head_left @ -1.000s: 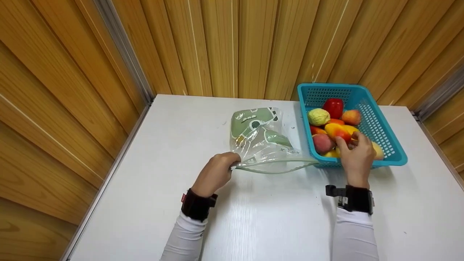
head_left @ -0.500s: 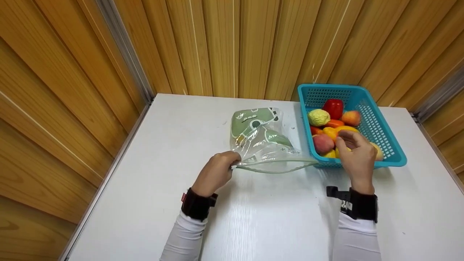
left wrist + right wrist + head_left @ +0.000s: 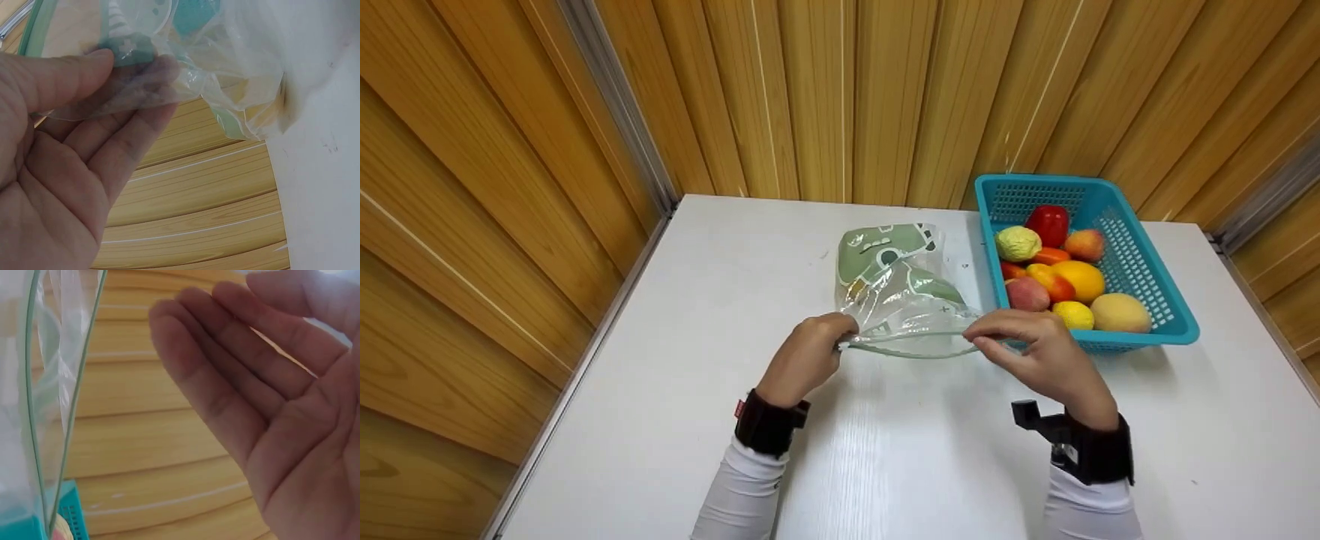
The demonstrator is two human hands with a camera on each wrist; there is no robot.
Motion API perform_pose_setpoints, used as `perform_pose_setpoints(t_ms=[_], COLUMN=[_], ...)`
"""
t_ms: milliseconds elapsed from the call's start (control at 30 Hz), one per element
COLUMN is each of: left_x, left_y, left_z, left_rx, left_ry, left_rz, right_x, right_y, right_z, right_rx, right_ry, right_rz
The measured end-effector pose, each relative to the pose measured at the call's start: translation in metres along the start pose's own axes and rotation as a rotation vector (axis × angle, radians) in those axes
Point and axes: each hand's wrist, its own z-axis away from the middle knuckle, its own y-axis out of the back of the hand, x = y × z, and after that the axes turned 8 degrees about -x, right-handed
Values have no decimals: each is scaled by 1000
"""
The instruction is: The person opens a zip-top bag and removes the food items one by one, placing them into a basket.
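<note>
A clear zip bag (image 3: pixel 889 259) with a green cartoon print lies on the white table, its green-edged mouth toward me and slightly parted. My left hand (image 3: pixel 808 358) pinches the left end of that mouth between thumb and fingers; the left wrist view shows the thumb (image 3: pixel 84 76) on the film. My right hand (image 3: pixel 1046 360) is at the right end of the mouth in the head view. Its fingers (image 3: pixel 219 377) are loosely bent and hold nothing in the right wrist view, where the bag's edge (image 3: pixel 70 422) stands apart from them.
Right of the bag stands a teal basket (image 3: pixel 1168 300) holding several fruits and vegetables, among them a yellow mango (image 3: pixel 1081 281), a lemon (image 3: pixel 1072 315), a peach (image 3: pixel 1026 294) and a red bell pepper (image 3: pixel 1048 225). A wood-plank wall (image 3: pixel 810 97) closes off the back.
My right hand has left the fruit in the basket and moved left to the right end of the bag's mouth. The left hand keeps its pinch on the bag.
</note>
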Motion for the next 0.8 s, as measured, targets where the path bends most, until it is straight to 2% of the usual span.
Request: perform_pose_setpoints(t_ms=[100, 267, 467, 600, 800], left_x=[0, 0, 1, 1, 0], left_y=[-1, 0, -1, -1, -2], left_z=[0, 1, 0, 0, -1], left_rx=[2, 5, 4, -3, -16], left_ry=[0, 0, 4, 5, -16], left_rz=[-2, -2, -5, -4, -11], right_x=[-1, -4, -3, 6, 26], right_y=[-7, -21, -44, -60, -74], right_z=[-4, -10, -23, -29, -33], right_rx=[-107, -269, -384, -415, -388], right_ry=[5, -58, -103, -149, -242], right_rz=[13, 108, 211, 227, 189])
